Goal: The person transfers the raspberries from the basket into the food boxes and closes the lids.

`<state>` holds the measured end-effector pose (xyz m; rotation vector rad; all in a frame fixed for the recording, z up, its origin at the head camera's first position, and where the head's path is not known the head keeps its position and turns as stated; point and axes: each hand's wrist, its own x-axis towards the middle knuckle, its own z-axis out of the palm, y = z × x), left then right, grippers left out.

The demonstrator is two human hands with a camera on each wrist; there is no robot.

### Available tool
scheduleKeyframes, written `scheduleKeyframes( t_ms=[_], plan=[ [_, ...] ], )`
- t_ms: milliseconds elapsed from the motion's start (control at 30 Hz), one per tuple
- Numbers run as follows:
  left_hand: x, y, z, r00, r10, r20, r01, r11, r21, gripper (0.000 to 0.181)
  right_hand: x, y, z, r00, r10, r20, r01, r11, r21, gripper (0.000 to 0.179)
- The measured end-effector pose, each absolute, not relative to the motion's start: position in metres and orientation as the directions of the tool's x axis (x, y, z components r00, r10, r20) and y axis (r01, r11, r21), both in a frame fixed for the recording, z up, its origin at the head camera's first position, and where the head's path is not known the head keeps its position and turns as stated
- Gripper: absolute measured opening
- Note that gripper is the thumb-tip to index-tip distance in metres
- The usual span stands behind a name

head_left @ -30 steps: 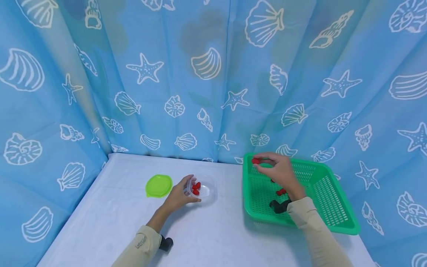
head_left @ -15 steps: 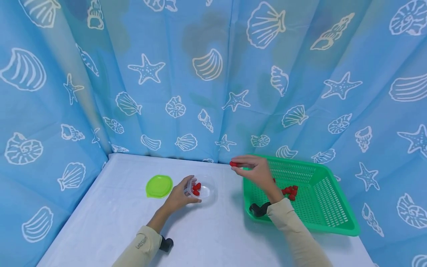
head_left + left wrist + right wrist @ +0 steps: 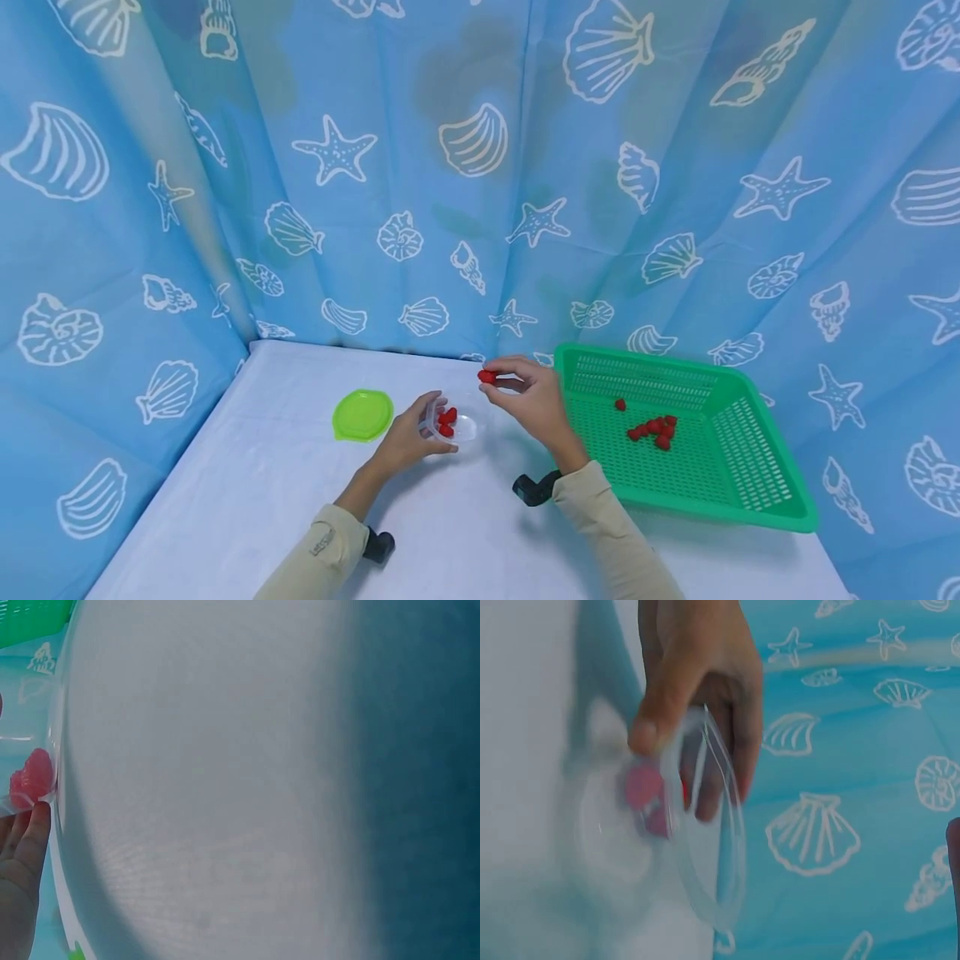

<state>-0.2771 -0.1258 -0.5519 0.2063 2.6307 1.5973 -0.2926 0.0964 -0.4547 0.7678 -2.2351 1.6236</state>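
My left hand (image 3: 408,437) grips the side of a clear plastic tub (image 3: 467,427), tilted on the white table. Inside lie red berries (image 3: 447,415), against the wall near my fingers; in the left wrist view a berry (image 3: 34,776) shows through the plastic. Just above the tub's far right side, my right hand (image 3: 534,402) pinches another small red berry (image 3: 487,377) between thumb and fingertips. In the right wrist view, the left hand (image 3: 701,697) has its thumb outside the tub (image 3: 739,892) and its fingers round the rim.
A green perforated basket (image 3: 750,508) stands at the right, with several red berries (image 3: 663,429) on its floor. Left of the tub lies a lime-green lid (image 3: 363,415). The shell-patterned curtain (image 3: 480,208) hangs behind the white table (image 3: 247,467).
My right hand has moved left with its berry, from over the basket to beside the tub, uncovering the berries in the basket. My left hand keeps its hold on the tub.
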Motion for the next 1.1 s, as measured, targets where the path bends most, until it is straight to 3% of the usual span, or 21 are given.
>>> scheduleKeyframes(
  t_ms=[333, 633, 1100],
  plan=[
    [-0.277, -0.124, -0.551, -0.99, 0.136, 0.025, 0.086, 0.458, 0.885, 0.095, -0.284, 0.067, -0.494, -0.875, -0.178, 0.451, -0.48, 0.198, -0.854, 0.032],
    [-0.277, -0.124, -0.552, -0.987, 0.161, 0.031, 0.099, 0.435, 0.895, 0.095, -0.286, 0.058, -0.517, -0.908, -0.128, 0.399, -0.419, 0.26, -0.87, 0.035],
    [-0.277, -0.129, -0.551, -0.983, 0.177, 0.052, 0.124, 0.425, 0.897, 0.094, -0.295, 0.042, -0.547, -0.86, -0.139, 0.492, -0.509, 0.327, -0.797, 0.029]
  ],
)
